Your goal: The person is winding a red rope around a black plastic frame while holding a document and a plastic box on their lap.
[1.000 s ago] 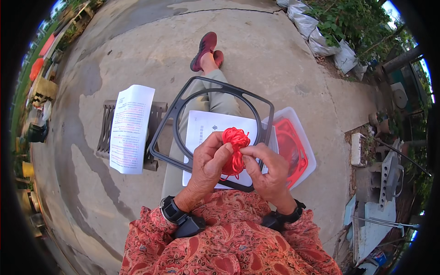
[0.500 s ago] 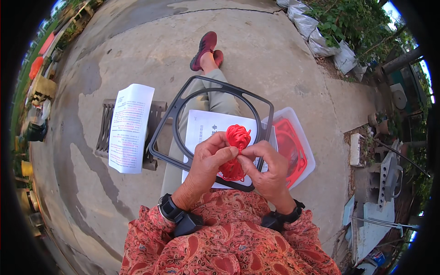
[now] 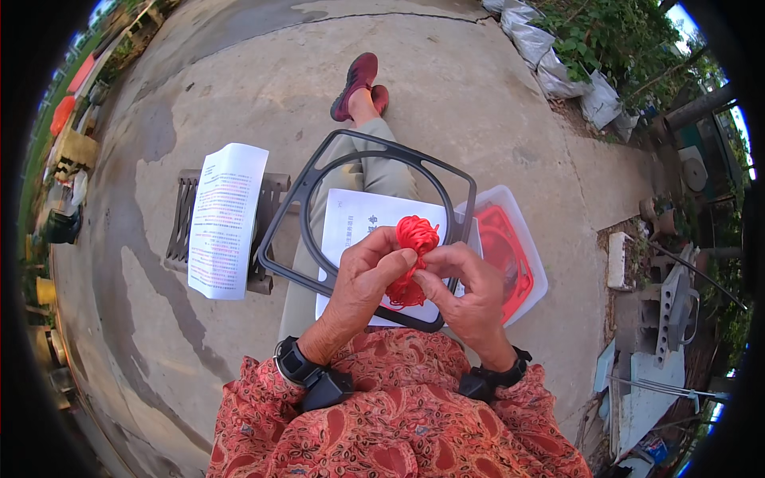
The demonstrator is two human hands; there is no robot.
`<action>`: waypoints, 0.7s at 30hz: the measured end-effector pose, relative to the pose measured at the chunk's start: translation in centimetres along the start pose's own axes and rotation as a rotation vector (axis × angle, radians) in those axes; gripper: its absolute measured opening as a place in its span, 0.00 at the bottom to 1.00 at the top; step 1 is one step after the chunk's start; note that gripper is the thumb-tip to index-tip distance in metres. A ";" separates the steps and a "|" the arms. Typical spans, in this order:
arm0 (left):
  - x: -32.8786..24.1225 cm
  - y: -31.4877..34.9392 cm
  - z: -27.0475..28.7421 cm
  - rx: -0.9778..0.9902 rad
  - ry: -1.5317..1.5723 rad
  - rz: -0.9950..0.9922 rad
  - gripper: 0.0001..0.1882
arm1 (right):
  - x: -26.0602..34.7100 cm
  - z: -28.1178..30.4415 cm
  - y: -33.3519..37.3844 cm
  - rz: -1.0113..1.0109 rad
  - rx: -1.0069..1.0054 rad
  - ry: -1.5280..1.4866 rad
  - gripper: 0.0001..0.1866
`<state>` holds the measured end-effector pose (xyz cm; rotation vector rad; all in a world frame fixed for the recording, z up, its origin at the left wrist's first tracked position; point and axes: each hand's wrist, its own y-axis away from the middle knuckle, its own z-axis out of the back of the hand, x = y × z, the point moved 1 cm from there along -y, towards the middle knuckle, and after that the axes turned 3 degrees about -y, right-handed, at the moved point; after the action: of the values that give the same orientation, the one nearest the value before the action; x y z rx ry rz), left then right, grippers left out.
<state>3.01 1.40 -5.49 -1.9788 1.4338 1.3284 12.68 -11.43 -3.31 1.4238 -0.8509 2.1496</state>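
Partly hidden: red cord bundle (image 3: 414,247), behind hands (image 3: 414,283).

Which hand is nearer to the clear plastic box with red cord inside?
Right. The right hand is just beside the clear plastic box, at its left edge. The left hand is farther away, on the other side of the red cord bundle that both hands hold.

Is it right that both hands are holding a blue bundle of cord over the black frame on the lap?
Not quite. The head view shows the bundle of cord is red, not blue. The left hand and right hand do hold it over the black frame.
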 end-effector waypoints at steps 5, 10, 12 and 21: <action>0.0 0.1 -0.1 -0.005 -0.065 0.032 0.13 | -0.2 0.0 0.3 -0.045 0.036 -0.022 0.14; 0.0 0.2 0.3 -0.028 -0.093 0.087 0.12 | -0.5 0.5 0.5 -0.244 0.067 -0.268 0.11; 0.0 0.3 0.3 -0.029 -0.098 0.092 0.11 | -0.6 0.7 0.4 -0.205 0.081 -0.221 0.10; -0.5 0.3 -0.4 -0.065 -0.177 0.102 0.11 | 0.3 0.8 -0.3 0.107 0.086 0.169 0.09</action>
<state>2.88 1.21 -4.79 -1.7960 1.4410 1.5710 13.36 -11.77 -2.73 1.2394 -0.7966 2.3736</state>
